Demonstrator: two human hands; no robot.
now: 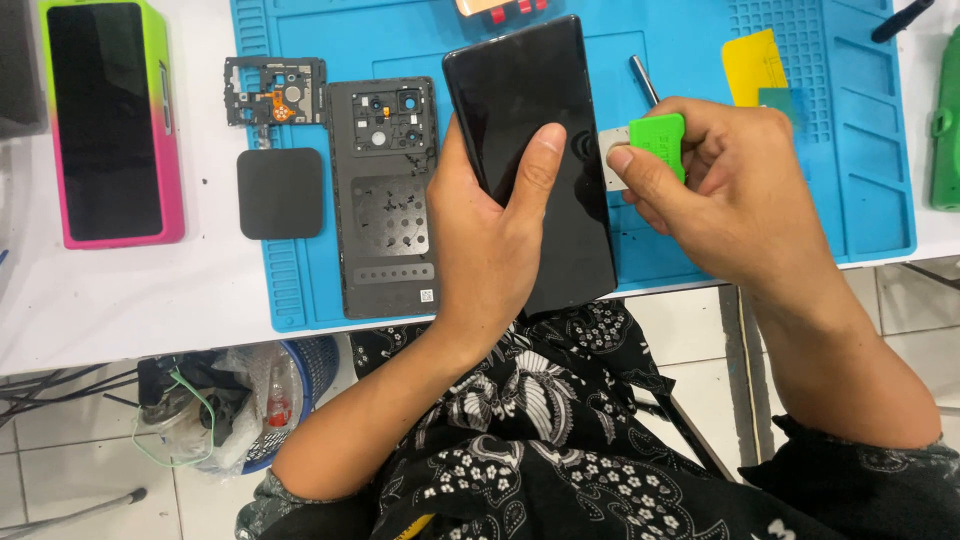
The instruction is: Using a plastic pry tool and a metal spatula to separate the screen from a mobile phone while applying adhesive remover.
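Left hand (490, 240) closed around 1 black phone (530, 150), thumb across the dark glass, held above the blue mat (680, 60). Right hand (730, 190) pinching 1 green pry tool (658, 138), its metal blade touching the phone's right edge. Left on the mat: 1 back cover (385, 200), 1 frame piece (275, 92), 1 black square pad (280, 192). Far left on the counter (120, 290): 1 pink-and-green phone (110, 120).

Pink-green phone (110, 120), black back cover (388, 195)
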